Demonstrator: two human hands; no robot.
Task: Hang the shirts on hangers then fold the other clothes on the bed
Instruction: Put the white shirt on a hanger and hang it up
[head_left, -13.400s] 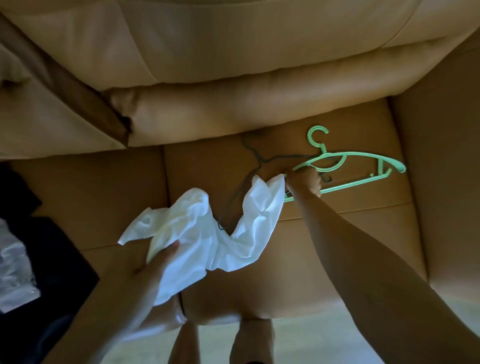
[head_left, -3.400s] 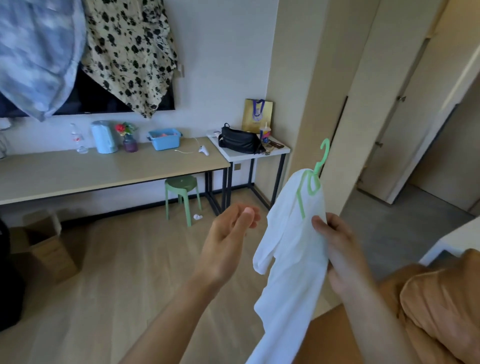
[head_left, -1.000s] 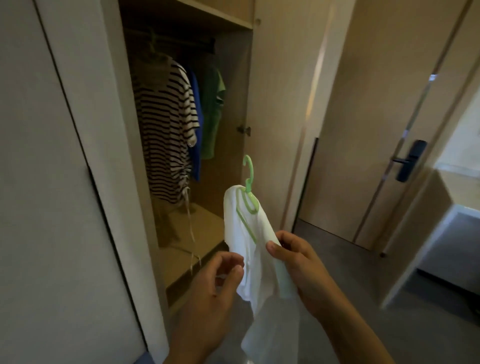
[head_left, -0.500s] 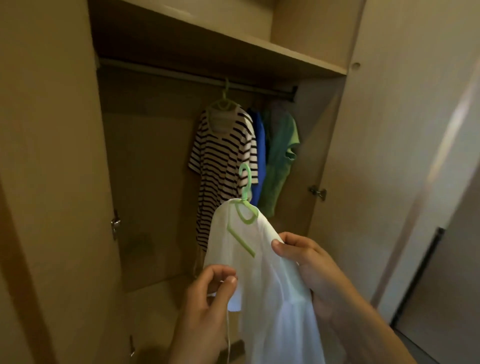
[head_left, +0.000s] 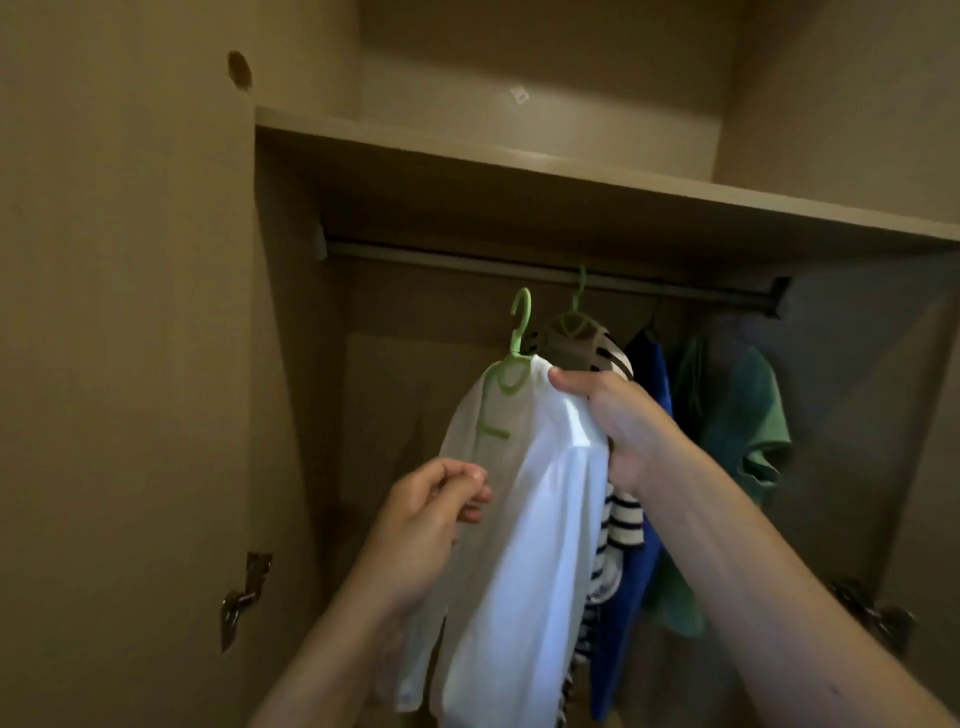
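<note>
Rail (head_left: 467, 260) under the wardrobe shelf (head_left: 519, 166) is the mark in the head view, the only one. The white shirt (head_left: 530, 519) is on its green hanger (head_left: 511, 364) just below the rail, with the hook up but not yet over the bar. The right grip (head_left: 618, 421) is closed round the shirt's right shoulder, bunching the cloth over the hanger arm beneath. The left grip (head_left: 431, 514) sits lower, below the rail, with fingertips meeting thumb at the shirt's left edge; whether cloth is caught between them I cannot tell. Further right along the rail hang a striped shirt (head_left: 618, 525), a blue garment (head_left: 644, 467) and a green garment (head_left: 737, 415). The striped one is just behind the right grip. The shirt looks thin, light and limp, so it will carry no load of its own and could slide off a smooth plastic arm if tilted. The stiff hanger is the part to hold, at the neck under the hook or through the shoulder cloth. The hook looks thin, so it probably wants easing over the rail rather than forcing.
</note>
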